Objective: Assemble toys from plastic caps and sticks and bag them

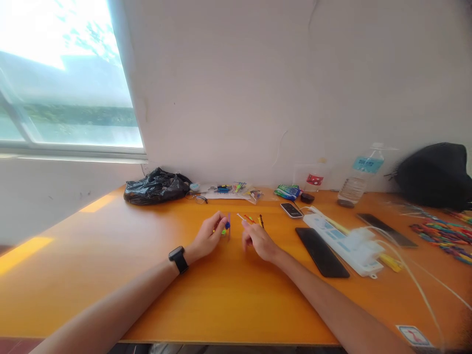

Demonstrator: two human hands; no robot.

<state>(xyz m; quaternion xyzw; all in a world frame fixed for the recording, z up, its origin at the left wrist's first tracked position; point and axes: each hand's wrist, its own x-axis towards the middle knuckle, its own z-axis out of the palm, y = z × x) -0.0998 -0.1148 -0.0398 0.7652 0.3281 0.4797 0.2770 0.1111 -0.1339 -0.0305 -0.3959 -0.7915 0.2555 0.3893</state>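
Observation:
My left hand (211, 235) is closed in a pinch above the table, around a small assembly of coloured plastic pieces. A blue round piece (227, 225), a thin upright purple stick (229, 220) and a bit of green (223, 232) stick out at its fingertips. Just to the right, my right hand (260, 241) has its fingers curled, with a thin white stick (240, 216) at the fingertips; its lower end is hidden. Behind this hand lie a red stick (248, 218) and a black and yellow piece (261, 221).
Along the wall are a black plastic bag (157, 187), eyeglasses (199, 198), small plastic parts (239, 188) and a water bottle (354, 182). To the right lie a phone (291, 210), a black slab (320, 251), a white power strip (332, 238) with cables, and coloured strands (442, 236).

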